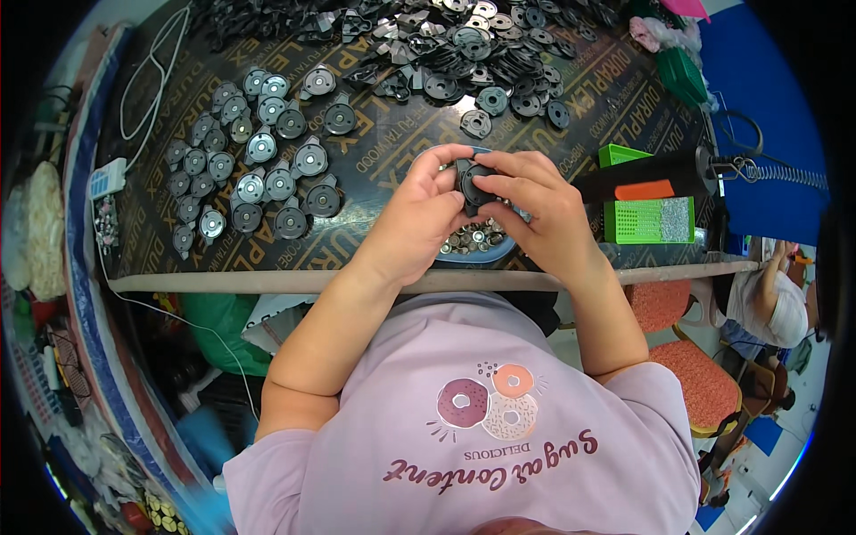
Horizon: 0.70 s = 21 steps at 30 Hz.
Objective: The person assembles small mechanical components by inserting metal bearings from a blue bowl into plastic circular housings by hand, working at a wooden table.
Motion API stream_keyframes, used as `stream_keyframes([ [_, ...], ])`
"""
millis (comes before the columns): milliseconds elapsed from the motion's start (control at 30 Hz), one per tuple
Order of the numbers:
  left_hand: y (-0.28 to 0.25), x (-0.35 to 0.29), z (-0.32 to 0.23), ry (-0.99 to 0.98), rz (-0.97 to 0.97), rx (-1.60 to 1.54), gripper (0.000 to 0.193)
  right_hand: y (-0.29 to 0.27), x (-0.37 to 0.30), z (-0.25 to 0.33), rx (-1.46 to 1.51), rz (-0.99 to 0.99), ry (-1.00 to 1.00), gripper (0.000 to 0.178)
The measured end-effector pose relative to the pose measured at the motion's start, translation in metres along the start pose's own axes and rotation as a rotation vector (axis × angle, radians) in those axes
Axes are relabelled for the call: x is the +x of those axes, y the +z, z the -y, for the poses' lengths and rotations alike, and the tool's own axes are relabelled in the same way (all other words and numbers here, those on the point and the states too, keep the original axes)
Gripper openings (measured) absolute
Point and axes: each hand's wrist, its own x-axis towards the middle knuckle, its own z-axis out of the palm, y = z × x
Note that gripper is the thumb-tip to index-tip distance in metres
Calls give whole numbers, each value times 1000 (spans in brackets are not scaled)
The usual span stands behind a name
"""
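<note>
At the centre of the frame I had both hands up over the bench edge, closed together on one small dark round part (474, 181). My left hand (419, 214) pinched its left rim with thumb and fingertips, and my right hand (546, 209) curled over its right side, fingers wrapped across the top. I judged the part to be light, stiff, moulded plastic with a metal centre, smooth enough to slip, so the rim looked like the surest place to hold it.

Just beneath my hands sat a blue bowl (499, 254) of small silvery fittings, mostly hidden by my wrists. To the left of centre lay rows of assembled discs (259, 169) with shiny middles, set apart from one another on the dark printed board (374, 160). Along the upper edge spread a loose heap of black parts (481, 62). At the right stood a green tray (649, 220) and a black-handled tool (646, 174) with a coiled cable (785, 174). A white cord (152, 80) looped at the upper left. Nothing stood between my hands and the bowl; the heap was well apart.
</note>
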Motion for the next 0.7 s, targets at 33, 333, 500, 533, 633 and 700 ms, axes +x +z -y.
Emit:
stream_keyframes([
  [33, 0, 0, 1, 10, -3, 18, 48, 0, 0, 0, -1, -1, 1, 37],
  [333, 4, -1, 4, 101, -14, 119, 49, 4, 0, 1, -100, -25, -48, 36],
  [500, 1, 0, 1, 112, -23, 149, 43, 8, 3, 3, -115, -30, -70, 33],
  [533, -3, 0, 0, 119, -25, 207, 40, 9, 4, 4, -113, -32, -74, 33],
  [633, -12, 5, -5, 170, -40, 251, 34, 9, -1, 8, -68, -86, -43, 30],
  [700, -23, 6, -19, 180, -64, 301, 33, -7, -13, 9, -167, -265, -270, 36],
])
